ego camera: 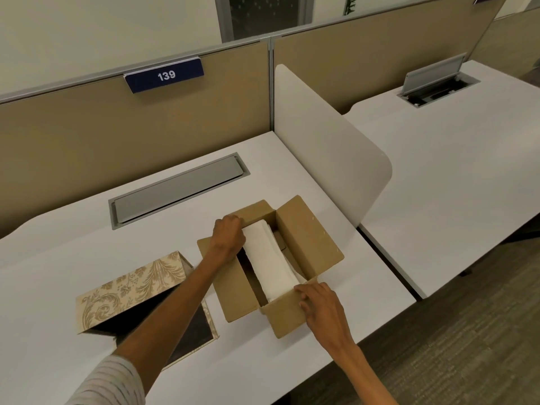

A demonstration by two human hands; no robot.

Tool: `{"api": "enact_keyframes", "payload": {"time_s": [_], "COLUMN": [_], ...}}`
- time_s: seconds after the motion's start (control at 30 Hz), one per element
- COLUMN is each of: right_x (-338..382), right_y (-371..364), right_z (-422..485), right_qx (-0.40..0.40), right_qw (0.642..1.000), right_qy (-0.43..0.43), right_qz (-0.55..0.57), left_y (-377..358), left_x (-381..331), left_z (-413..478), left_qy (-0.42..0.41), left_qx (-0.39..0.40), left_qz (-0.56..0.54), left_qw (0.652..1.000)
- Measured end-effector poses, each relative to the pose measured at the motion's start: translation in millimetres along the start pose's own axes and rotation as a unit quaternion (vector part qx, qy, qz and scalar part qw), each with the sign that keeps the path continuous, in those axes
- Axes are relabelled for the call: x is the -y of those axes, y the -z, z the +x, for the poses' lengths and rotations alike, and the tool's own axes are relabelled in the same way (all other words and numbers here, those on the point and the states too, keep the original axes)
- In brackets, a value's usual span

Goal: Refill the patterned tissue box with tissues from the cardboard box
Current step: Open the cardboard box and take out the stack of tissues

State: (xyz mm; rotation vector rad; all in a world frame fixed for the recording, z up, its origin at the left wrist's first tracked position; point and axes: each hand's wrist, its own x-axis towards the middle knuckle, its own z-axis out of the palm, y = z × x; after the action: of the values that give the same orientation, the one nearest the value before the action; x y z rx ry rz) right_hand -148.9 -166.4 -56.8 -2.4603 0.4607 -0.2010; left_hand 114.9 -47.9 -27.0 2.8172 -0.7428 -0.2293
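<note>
Left hand (229, 236) curled over the far end of the white tissue stack (270, 258), fingers tucked down out of sight; grip on the stack likely but cannot tell for sure. Right hand (320, 302) fingers spread loosely on the near flap and near end of the stack, not closed on anything. Stack lies lengthwise inside the open cardboard box (306, 241), flaps splayed outward. Left forearm crosses over the patterned tissue box (128, 287), hiding much of its dark open interior; its lid stands tilted up. Both boxes sit close together on the white surface (73, 249). Grey cable hatch (178, 191) behind, divider panel (318, 147) to the right.
</note>
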Motion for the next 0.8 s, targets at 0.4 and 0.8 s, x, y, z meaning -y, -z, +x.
{"api": "enact_keyframes", "payload": {"time_s": [0.4,0.8], "right_x": [41,29], "right_y": [5,-34], "right_z": [52,106], "right_qx": [0.031,0.222], "right_qw": [0.995,0.958], "right_qy": [-0.088,-0.173], "right_qz": [0.028,-0.055], "left_y": [-15,-40], "left_x": [-57,-59], "left_z": [-25,2], "left_qy": [0.222,0.397], "left_qx": [0.137,0.094], "left_qz": [-0.253,-0.401], "left_qw": [0.932,0.820]}}
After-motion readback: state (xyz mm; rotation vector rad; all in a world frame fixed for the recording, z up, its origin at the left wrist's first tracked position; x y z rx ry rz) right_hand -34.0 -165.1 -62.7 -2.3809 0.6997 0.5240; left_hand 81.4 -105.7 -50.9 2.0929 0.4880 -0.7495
